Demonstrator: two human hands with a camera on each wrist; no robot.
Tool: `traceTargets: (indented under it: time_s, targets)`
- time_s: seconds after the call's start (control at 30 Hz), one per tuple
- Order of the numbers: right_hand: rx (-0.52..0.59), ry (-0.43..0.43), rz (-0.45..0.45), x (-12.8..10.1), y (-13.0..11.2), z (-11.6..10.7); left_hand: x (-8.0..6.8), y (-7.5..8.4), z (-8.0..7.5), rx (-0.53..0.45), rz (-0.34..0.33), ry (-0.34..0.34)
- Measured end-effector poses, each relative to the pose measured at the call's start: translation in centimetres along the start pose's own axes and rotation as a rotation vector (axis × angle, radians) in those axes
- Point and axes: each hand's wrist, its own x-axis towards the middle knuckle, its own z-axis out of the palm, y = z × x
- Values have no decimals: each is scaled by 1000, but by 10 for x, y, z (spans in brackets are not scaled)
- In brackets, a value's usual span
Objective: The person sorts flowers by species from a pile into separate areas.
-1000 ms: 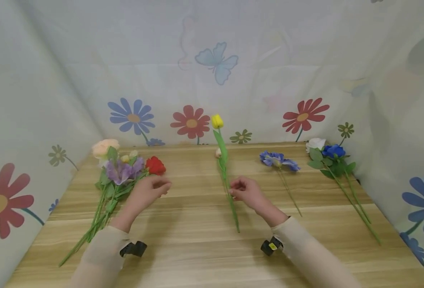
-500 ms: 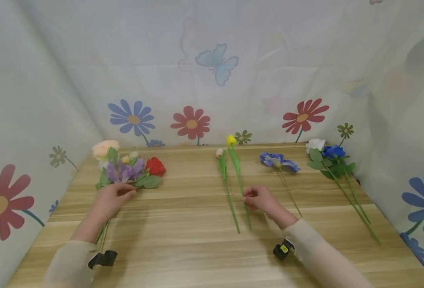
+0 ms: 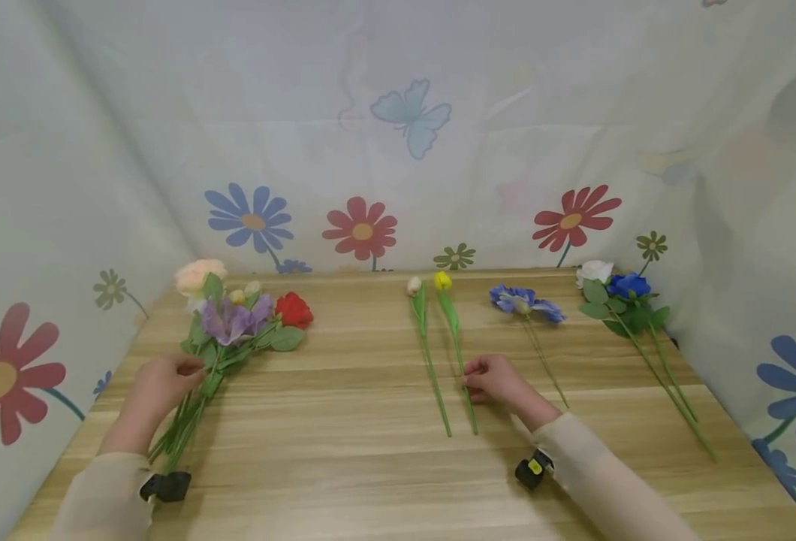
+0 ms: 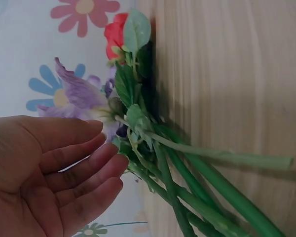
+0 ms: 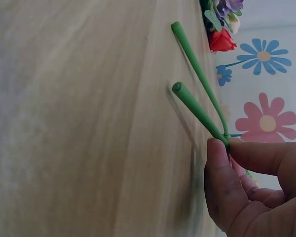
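Head view: right grip (image 3: pixel 495 378) pinches the yellow tulip (image 3: pixel 455 338) low on its stem; stem's long axis runs away from the grip toward the backdrop, bloom at far end, lying on the desk (image 3: pixel 371 466) just beside the white-bud stem (image 3: pixel 427 353). Left grip (image 3: pixel 161 382), fingers relaxed, rests by the bouquet (image 3: pixel 236 323).
L wrist: fingers (image 4: pixel 84 173) straight, touching bouquet stems.
R wrist: thumb & finger (image 5: pixel 222 168) pinch stem.
No legible writing.

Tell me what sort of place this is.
Probably a small staged craft or recording booth, not a home: a wooden tabletop walled on three sides by a printed flower-and-butterfly cloth, with artificial flowers laid out in separate groups.
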Motion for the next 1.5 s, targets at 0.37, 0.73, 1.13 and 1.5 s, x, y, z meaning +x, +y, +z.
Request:
traceTargets:
  time_s: [0.37,0.73,1.13,1.5]
  targets:
    - [-82,-13,-14,3,-2,7,17,-8,8,36,14,4]
    - [-144,-10,-10,9,-10,17,24,-11,9,27,-33,-20]
    - [-276,9,-64,12,-9,25,24,-8,8,4,-60,-48]
    - [-308,-7,-84,10,-14,22,19,1,-9,4,-50,-41]
